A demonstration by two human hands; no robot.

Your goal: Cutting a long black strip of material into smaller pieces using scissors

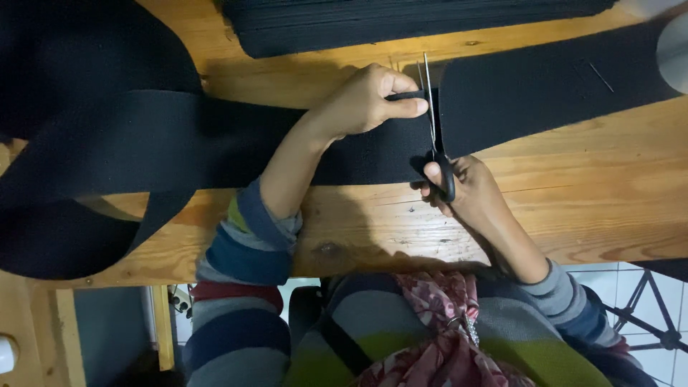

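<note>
Black band (236, 143) | left hand (365, 100) pinning it | right hand (469, 190) gripping scissors (433, 122) | wooden table (573, 208)

The wide woven elastic band (215, 143) is seen in plain black, as is the cut piece of black band (545, 86) beside it and the stack of black bands (401, 21) above. The scissors (435, 136) are shown with silver blades and black handles. The wooden counter (573, 208) is coloured warm orange-brown, with darker grain and knots. The knitted sleeves (244, 244) are striped in blue, grey, green and red. A red and white floral scarf (437, 315) is noted.
</note>
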